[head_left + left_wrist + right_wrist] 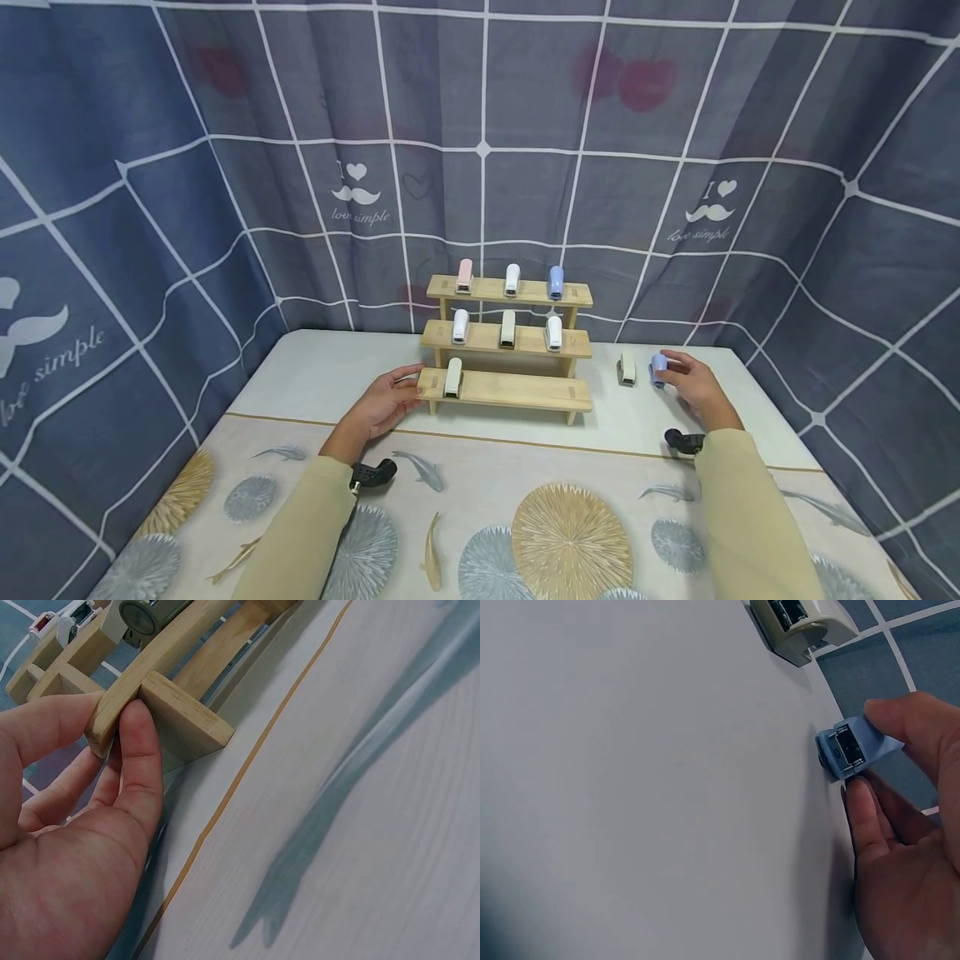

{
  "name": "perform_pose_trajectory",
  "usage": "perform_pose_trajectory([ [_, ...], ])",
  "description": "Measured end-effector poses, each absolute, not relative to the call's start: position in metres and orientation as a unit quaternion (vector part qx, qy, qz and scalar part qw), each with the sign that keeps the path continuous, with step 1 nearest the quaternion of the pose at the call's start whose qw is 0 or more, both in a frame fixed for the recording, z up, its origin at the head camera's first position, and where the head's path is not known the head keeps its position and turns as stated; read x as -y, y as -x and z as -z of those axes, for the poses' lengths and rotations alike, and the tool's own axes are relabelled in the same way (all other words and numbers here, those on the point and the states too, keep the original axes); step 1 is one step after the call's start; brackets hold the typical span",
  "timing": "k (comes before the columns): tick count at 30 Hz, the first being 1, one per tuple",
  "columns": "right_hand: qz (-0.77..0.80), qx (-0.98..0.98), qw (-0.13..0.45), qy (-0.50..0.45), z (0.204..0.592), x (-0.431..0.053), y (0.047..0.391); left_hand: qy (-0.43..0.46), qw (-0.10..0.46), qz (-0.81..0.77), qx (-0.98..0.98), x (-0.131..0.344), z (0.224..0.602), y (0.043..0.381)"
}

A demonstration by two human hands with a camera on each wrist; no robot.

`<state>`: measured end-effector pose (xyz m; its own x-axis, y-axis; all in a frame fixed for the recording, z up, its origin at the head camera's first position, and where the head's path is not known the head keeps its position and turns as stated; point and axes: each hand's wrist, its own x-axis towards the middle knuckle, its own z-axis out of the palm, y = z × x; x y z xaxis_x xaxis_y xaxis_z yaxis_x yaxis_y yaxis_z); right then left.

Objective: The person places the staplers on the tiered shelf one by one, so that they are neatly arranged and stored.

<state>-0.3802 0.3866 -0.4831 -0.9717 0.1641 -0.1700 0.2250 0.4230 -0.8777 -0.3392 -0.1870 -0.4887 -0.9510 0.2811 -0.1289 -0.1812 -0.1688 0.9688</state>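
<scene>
My right hand (693,387) pinches a small blue stapler (849,748) between thumb and fingers, low over the white tabletop at the right. Just left of it stands a cream stapler (627,368). My left hand (388,402) grips the left end of the bottom board of a three-step wooden stand (517,390), seen close in the left wrist view with the board end (112,712) between its digits. One whitish stapler (453,377) sits on that bottom step, near the left hand.
On the middle step are two white staplers (461,327) (553,332) and a cream one (508,329). The top step bears a pink (465,275), a white (512,280) and a blue stapler (556,282). A patterned cloth (480,492) covers the table's front; a grid-printed curtain (540,200) hangs behind.
</scene>
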Motion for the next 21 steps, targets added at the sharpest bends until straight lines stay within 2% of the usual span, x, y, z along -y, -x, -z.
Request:
perform_pose_trajectory([
  [21,0.484,-0.872,-0.041,-0.059,0.4873,-0.3787,0.3741,-0.029,0.15,-0.759,-0.632,0.1837,0.4874,0.3388],
])
